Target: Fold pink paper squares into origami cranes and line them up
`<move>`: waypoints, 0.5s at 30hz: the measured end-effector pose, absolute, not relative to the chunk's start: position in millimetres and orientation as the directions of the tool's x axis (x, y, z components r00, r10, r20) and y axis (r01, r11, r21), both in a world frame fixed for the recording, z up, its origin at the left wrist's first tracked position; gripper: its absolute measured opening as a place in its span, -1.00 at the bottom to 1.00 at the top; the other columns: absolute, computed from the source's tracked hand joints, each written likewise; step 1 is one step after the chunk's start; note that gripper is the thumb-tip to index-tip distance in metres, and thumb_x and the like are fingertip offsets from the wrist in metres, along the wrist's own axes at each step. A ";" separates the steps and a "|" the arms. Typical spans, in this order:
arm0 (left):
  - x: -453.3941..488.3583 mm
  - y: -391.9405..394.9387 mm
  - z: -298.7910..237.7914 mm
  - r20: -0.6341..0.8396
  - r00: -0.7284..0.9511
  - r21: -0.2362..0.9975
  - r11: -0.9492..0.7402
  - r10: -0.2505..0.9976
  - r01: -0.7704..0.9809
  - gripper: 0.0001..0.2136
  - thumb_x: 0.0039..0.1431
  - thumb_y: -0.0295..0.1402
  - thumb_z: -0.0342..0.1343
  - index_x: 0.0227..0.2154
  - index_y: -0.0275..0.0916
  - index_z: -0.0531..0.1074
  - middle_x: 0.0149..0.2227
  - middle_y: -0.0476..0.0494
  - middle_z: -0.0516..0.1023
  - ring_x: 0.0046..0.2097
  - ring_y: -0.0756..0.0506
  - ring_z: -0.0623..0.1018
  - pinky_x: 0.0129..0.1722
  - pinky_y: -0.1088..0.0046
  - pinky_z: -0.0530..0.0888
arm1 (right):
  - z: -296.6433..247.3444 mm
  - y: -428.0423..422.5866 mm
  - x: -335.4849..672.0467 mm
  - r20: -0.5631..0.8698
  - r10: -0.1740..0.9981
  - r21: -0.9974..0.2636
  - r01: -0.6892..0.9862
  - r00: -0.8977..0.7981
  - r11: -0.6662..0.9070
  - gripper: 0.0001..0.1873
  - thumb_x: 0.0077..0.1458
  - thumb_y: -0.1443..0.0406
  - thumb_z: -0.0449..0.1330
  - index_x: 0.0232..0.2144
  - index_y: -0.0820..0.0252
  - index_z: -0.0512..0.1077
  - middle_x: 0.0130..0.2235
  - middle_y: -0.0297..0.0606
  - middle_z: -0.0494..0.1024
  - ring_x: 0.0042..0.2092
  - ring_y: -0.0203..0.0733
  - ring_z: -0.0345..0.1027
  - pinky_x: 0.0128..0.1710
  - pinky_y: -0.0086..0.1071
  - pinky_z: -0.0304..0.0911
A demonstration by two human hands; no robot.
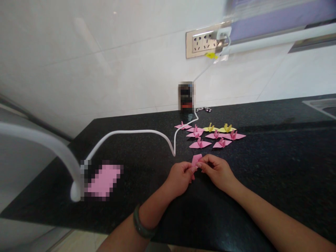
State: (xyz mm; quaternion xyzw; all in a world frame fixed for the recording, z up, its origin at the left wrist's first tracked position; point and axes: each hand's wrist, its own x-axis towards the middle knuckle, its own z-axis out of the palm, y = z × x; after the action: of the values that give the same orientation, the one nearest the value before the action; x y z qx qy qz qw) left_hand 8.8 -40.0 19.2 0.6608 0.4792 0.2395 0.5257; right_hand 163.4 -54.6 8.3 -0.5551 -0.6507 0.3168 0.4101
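A small folded piece of pink origami paper (196,160) is held between both hands, just above the dark countertop. My left hand (181,177) pinches its left and lower side, thumb on top. My right hand (215,168) grips the right edge between thumb and fingers. Part of the paper is hidden by the fingers. Beyond the hands stand several folded pink paper cranes (200,144), with two yellow paper cranes (227,128) in the back row.
A white cable (136,131) curves across the black countertop (147,154) and passes among the cranes. Pixelated pink sheets (105,182) lie at left. A pixelated dark object (186,97) leans by the wall below a socket panel (201,42). A sink edge (315,105) shows at far right.
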 end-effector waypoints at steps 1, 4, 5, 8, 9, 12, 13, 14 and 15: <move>8.7 -40.1 18.8 -0.179 0.426 0.921 -0.001 0.887 0.389 -0.68 0.01 -0.15 -0.12 -0.51 -0.31 0.37 -0.63 0.00 0.33 -0.60 0.06 0.32 -0.60 0.58 0.24 | 8.3 -54.6 163.2 0.178 0.983 -0.871 0.457 -0.043 0.178 -0.79 -0.02 0.20 0.07 -0.56 0.22 0.31 -0.57 -0.35 0.34 -0.51 -0.34 0.19 -0.51 -0.46 0.11; 8.8 -40.4 18.7 -0.191 0.423 0.921 0.012 0.886 0.390 -0.71 0.02 -0.18 -0.13 -0.48 -0.30 0.36 -0.63 0.00 0.32 -0.60 0.06 0.32 -0.60 0.58 0.24 | 8.5 -54.7 162.8 0.172 0.984 -0.886 0.427 -0.052 0.178 -0.79 -0.03 0.19 0.07 -0.55 0.22 0.32 -0.56 -0.35 0.35 -0.51 -0.34 0.19 -0.51 -0.46 0.12; 8.7 -40.5 18.8 -0.200 0.424 0.921 0.022 0.883 0.390 -0.71 0.02 -0.18 -0.13 -0.47 -0.30 0.35 -0.63 0.01 0.32 -0.60 0.06 0.32 -0.61 0.58 0.24 | 8.6 -54.7 162.7 0.167 0.984 -0.894 0.411 -0.059 0.177 -0.80 -0.04 0.19 0.08 -0.54 0.22 0.33 -0.55 -0.35 0.35 -0.50 -0.34 0.20 -0.51 -0.46 0.13; 7.6 -40.5 18.9 -0.203 0.441 0.908 0.000 0.874 0.419 -0.70 0.04 -0.17 -0.16 -0.45 -0.30 0.35 -0.63 0.01 0.32 -0.59 0.06 0.32 -0.60 0.57 0.23 | 8.1 -54.5 161.6 0.131 0.988 -0.935 0.323 -0.077 0.149 -0.82 -0.07 0.19 0.11 -0.49 0.21 0.32 -0.51 -0.35 0.36 -0.49 -0.34 0.21 -0.51 -0.47 0.15; 6.9 -40.4 18.9 -0.191 0.451 0.900 -0.028 0.872 0.435 -0.70 0.04 -0.17 -0.17 -0.45 -0.30 0.35 -0.62 0.00 0.33 -0.59 0.06 0.32 -0.58 0.57 0.23 | 7.6 -54.3 161.1 0.113 0.990 -0.950 0.282 -0.080 0.131 -0.82 -0.08 0.19 0.11 -0.47 0.21 0.31 -0.50 -0.35 0.36 -0.48 -0.35 0.22 -0.51 -0.47 0.16; 4.9 -39.8 19.9 -0.132 0.485 0.867 -0.137 0.864 0.479 -0.70 0.07 -0.21 -0.20 -0.47 -0.29 0.35 -0.61 0.00 0.34 -0.55 0.06 0.32 -0.54 0.57 0.22 | 6.1 -52.8 160.0 0.044 0.996 -0.990 0.129 -0.072 0.053 -0.75 -0.08 0.20 0.12 -0.32 0.19 0.25 -0.51 -0.38 0.34 -0.50 -0.36 0.22 -0.55 -0.49 0.18; 4.2 -39.6 20.7 -0.113 0.497 0.855 -0.171 0.860 0.490 -0.71 0.08 -0.23 -0.20 -0.47 -0.29 0.36 -0.60 0.00 0.34 -0.54 0.06 0.32 -0.53 0.57 0.22 | 6.1 -52.2 160.2 0.012 0.997 -0.996 0.083 -0.080 0.019 -0.68 -0.09 0.19 0.13 -0.26 0.18 0.22 -0.51 -0.39 0.34 -0.51 -0.36 0.22 -0.58 -0.49 0.18; 3.7 -39.5 21.6 -0.096 0.509 0.843 -0.202 0.855 0.499 -0.71 0.08 -0.24 -0.20 -0.48 -0.29 0.36 -0.60 0.00 0.34 -0.53 0.06 0.32 -0.53 0.57 0.21 | 6.5 -51.5 160.7 -0.022 0.994 -0.999 0.052 -0.105 -0.017 -0.64 -0.09 0.18 0.13 -0.22 0.18 0.20 -0.51 -0.39 0.34 -0.52 -0.36 0.22 -0.60 -0.50 0.17; 3.3 -39.4 22.7 -0.080 0.517 0.831 -0.229 0.852 0.507 -0.72 0.08 -0.25 -0.20 -0.49 -0.29 0.36 -0.59 0.00 0.34 -0.53 0.06 0.32 -0.52 0.57 0.21 | 7.3 -50.9 161.4 -0.053 0.988 -0.998 0.042 -0.143 -0.047 -0.64 -0.09 0.17 0.12 -0.23 0.20 0.21 -0.51 -0.38 0.34 -0.53 -0.37 0.22 -0.62 -0.51 0.17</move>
State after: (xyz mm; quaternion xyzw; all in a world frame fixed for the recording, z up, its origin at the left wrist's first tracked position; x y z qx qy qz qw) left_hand 3.3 -39.4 22.7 0.7576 0.4484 0.2012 0.4296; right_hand 161.4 -50.9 7.3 -0.4844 -0.5315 0.5377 0.4402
